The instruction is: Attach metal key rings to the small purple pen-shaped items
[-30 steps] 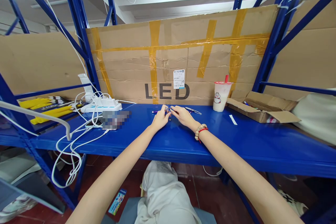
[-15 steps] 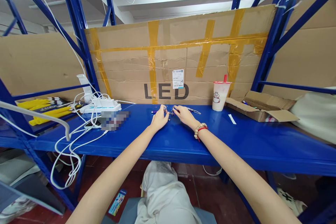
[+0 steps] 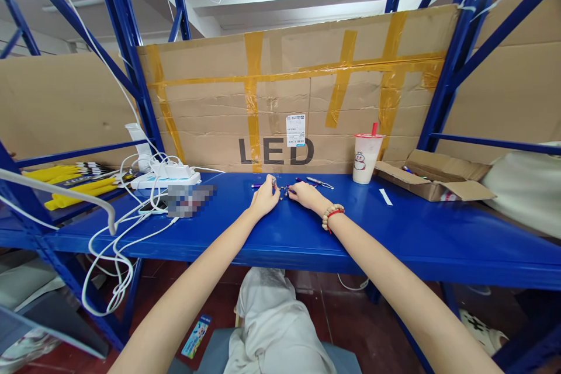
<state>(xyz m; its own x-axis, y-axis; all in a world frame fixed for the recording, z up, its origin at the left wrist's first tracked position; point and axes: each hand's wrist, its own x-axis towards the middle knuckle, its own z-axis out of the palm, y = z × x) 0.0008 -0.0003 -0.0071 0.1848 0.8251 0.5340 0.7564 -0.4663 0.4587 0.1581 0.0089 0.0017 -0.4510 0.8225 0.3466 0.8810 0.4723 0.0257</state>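
Observation:
My left hand (image 3: 265,198) rests over the blue table with thumb and fingers pinched together. A tiny shiny piece shows at its fingertips, too small to name. My right hand (image 3: 307,194) is beside it, its fingertips drawn together on or among small metallic bits (image 3: 283,193) lying between the hands; what it grips is hidden. A thin purple rod (image 3: 256,186), like part of a pen, sticks out left of my left hand. Just behind my right hand lies a slim silver tool (image 3: 319,182) with a loop-like end, beside another dark purple piece (image 3: 300,180).
A lidded cup with a red straw (image 3: 367,158) stands at the back right, near an open cardboard box (image 3: 433,178) and a white paper strip (image 3: 385,197). On the left are a power strip (image 3: 166,178), tangled white cables (image 3: 118,245) and yellow-wrapped items (image 3: 74,190). Cardboard (image 3: 197,111) walls the back.
My right hand has dropped slightly closer to the table and the small bits, uncovering more of the silver tool and a purple piece behind it. My left hand keeps its pinch.

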